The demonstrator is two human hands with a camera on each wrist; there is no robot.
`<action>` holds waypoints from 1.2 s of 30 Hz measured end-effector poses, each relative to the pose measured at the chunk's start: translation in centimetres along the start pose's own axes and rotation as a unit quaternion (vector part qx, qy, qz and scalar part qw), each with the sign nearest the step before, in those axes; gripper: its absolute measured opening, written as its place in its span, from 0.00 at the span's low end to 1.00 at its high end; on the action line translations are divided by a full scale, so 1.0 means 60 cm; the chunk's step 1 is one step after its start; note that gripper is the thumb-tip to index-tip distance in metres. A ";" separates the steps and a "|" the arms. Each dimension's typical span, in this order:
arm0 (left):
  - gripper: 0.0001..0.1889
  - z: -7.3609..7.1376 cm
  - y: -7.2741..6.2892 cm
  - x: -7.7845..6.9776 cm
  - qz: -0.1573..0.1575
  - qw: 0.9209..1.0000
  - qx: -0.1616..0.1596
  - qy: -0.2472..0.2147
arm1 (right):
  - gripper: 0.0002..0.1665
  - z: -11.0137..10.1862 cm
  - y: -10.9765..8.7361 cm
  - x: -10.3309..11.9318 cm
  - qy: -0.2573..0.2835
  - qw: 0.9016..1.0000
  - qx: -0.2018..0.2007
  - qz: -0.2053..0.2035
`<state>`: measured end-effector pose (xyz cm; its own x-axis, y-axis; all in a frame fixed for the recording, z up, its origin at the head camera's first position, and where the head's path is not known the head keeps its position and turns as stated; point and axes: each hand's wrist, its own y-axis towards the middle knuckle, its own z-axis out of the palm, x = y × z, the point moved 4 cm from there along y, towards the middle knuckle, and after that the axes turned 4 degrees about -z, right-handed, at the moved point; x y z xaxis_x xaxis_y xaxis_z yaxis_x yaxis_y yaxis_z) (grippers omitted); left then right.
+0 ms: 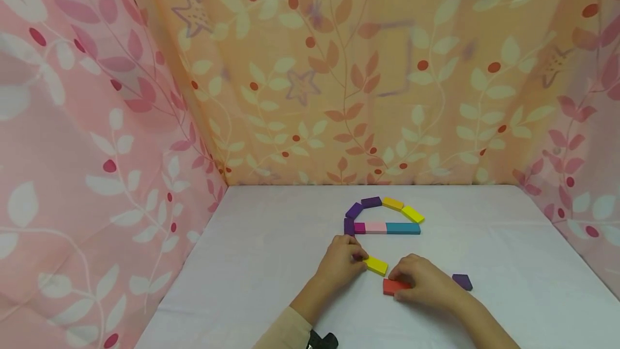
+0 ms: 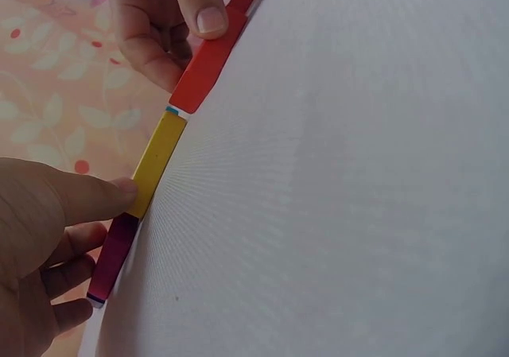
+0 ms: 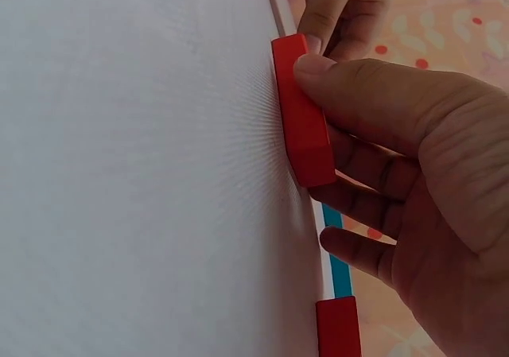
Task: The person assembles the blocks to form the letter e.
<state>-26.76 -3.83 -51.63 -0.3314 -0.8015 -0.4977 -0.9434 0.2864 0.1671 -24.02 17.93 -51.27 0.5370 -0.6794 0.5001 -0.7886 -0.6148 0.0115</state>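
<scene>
My left hand (image 1: 339, 260) pinches the yellow block (image 1: 377, 265) near its left end, thumb on the near side. Touching that end is a purple block (image 2: 115, 258), mostly hidden by the hand in the head view; the other left fingers lie behind it. My right hand (image 1: 426, 281) holds a red block (image 1: 394, 287) between thumb and fingers, flat by the table. A small gap separates the red block from the yellow one's right end. Above the hands, purple blocks (image 1: 354, 210), an orange block (image 1: 393, 203) and another yellow block (image 1: 413, 214) form an arc.
A straight row of a magenta block (image 1: 359, 228), a pink block (image 1: 375, 228) and a blue block (image 1: 403, 228) runs under the arc. A loose dark purple block (image 1: 462, 281) lies right of the right hand. Patterned cloth (image 1: 300, 96) surrounds the white table (image 1: 261, 241).
</scene>
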 end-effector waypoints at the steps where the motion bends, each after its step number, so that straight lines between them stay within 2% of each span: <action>1: 0.08 0.000 -0.001 0.000 0.000 1.000 0.000 -0.001 | 0.17 0.000 0.000 0.000 0.001 1.000 0.001 0.001; 9: 0.08 0.000 -0.002 0.001 -0.001 1.000 0.001 -0.006 | 0.16 -0.005 -0.002 0.001 -0.006 1.000 -0.004 -0.013; 22: 0.07 0.000 0.004 0.002 0.003 1.000 0.003 -0.005 | 0.16 -0.016 -0.002 -0.010 -0.020 0.999 -0.015 0.029; 29: 0.08 -0.004 0.001 -0.001 0.000 1.000 0.005 -0.010 | 0.16 -0.018 -0.001 -0.016 -0.039 0.998 -0.047 0.018; 36: 0.08 -0.004 0.001 0.000 0.001 1.000 0.003 -0.011 | 0.16 -0.016 0.000 -0.021 -0.042 0.997 -0.058 0.043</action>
<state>-26.83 -3.91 -51.41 -0.3325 -0.7891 -0.5164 -0.9428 0.2907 0.1629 -24.98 19.19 -51.08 0.4854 -0.7612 0.4300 -0.8594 -0.5059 0.0745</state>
